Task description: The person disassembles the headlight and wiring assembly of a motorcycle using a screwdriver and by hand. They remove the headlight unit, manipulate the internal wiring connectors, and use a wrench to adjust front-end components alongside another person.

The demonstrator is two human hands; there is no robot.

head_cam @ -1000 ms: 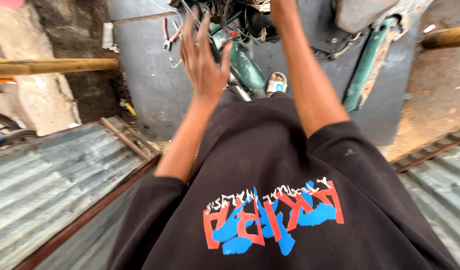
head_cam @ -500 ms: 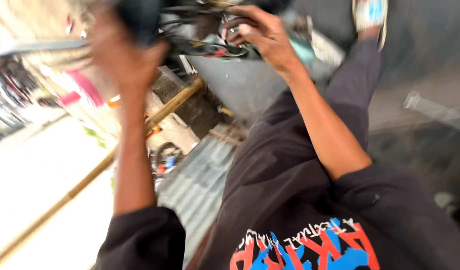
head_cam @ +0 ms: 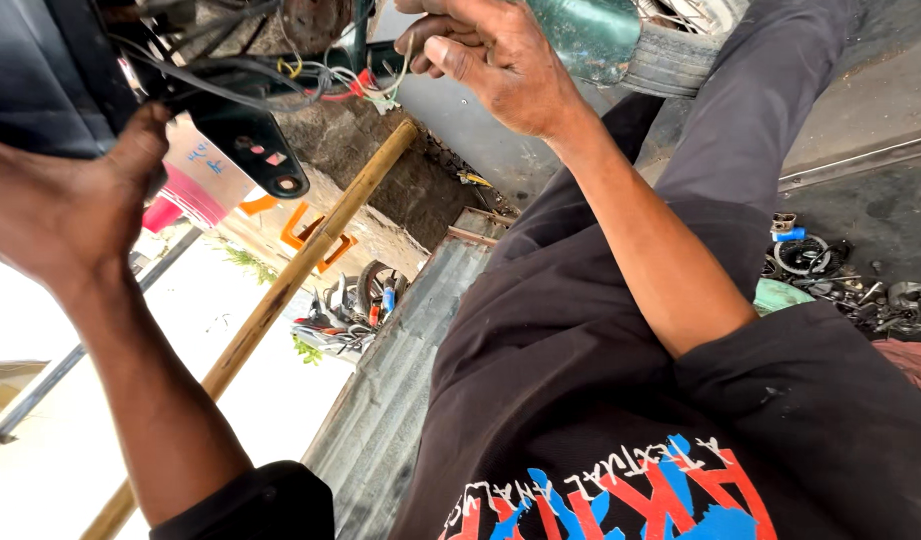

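Compared with the blurred view half a second earlier, the picture had sharpened and the camera had swung closer under the machine. The left hand (head_cam: 65,200), which had been raised against a dark shape near the top, now pressed its palm and thumb against the dark body panel (head_cam: 40,70) at the upper left; its fingers were hidden behind the panel, so whether they gripped it could not be told. The right hand (head_cam: 500,65) remained up at the wiring, fingers curled and pinched together at the bundle of wires (head_cam: 310,75), beside a small white connector (head_cam: 385,98); what exactly lay between the fingertips could not be made out. A black bracket (head_cam: 255,145) with a round hole hung just below the wires, between the two hands.

A green painted part (head_cam: 585,35) and a worn tyre (head_cam: 675,60) sat just behind the right hand. The person wore a black shirt with a red and blue print (head_cam: 630,500) and grey trousers (head_cam: 750,130).

Below, a bamboo pole (head_cam: 290,285) slanted across the scene, over a corrugated metal sheet (head_cam: 400,390). Beyond it lay bright pale ground, a heap of scrap parts (head_cam: 345,310) and an orange frame (head_cam: 305,225). To the right, on dark concrete floor (head_cam: 860,100), small metal parts and gears (head_cam: 830,270) were scattered.
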